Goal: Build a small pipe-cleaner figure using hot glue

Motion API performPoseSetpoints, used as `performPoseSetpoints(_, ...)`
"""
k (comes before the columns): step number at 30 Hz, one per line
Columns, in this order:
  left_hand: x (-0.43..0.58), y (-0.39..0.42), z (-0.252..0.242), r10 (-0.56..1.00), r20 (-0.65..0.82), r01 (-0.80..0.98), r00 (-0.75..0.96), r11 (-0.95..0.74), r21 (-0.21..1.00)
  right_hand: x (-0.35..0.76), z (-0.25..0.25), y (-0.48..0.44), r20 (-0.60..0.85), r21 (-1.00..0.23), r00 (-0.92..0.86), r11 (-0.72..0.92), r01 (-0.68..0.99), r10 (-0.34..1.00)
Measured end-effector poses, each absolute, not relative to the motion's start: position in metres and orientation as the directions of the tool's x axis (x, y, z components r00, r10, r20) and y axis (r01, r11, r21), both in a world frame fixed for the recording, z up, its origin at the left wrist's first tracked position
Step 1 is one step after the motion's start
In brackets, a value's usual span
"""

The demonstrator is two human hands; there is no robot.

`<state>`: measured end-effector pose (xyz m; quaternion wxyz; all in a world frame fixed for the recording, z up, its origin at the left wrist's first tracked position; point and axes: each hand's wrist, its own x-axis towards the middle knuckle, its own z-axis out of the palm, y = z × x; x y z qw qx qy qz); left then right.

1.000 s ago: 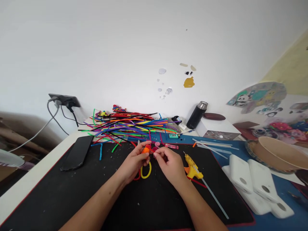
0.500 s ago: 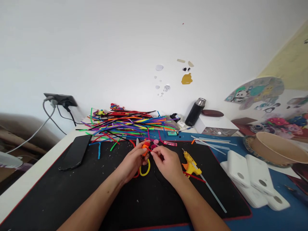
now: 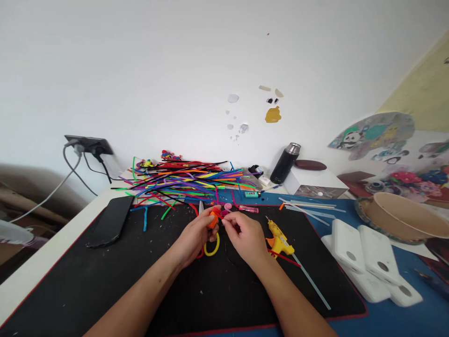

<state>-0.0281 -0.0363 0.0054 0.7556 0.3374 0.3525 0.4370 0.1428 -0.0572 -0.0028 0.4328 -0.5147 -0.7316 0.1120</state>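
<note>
My left hand [image 3: 194,236] is closed on a small orange and red pipe-cleaner piece [image 3: 213,220], held up above the black mat. Close by on the right, my right hand [image 3: 245,234] pinches a red pipe-cleaner end [image 3: 222,216] that runs to that piece. Partly hidden behind my left hand lie scissors [image 3: 211,245] with yellow and red handle loops, blades pointing away. A pink coil [image 3: 228,206] rests just beyond my fingertips. The yellow glue gun [image 3: 280,239], with a clear glue stick in its back, lies to the right of my right hand.
A heap of coloured pipe cleaners [image 3: 189,180] lies along the wall. A phone [image 3: 110,222] is at left on the black mat [image 3: 140,281]. Farther right are loose glue sticks [image 3: 310,210], white power-bank-like blocks [image 3: 365,257], a bowl [image 3: 407,215] and a black flask [image 3: 286,164].
The orange and red piece has turned slightly in my left fingers, and more red shows on top. Both hands stay in nearly the same place.
</note>
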Motion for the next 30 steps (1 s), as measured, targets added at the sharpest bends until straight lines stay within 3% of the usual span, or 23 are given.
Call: performPoseSetpoints(30, -0.0261, -0.0371, 0.0034, 0.930, -0.220, -0.441, 0.294, 0.337, 0.832, 0.1403, -0.0061, -0.0576, 0.503, -0.594, -0.113, 0.437, 0.676, 0.857)
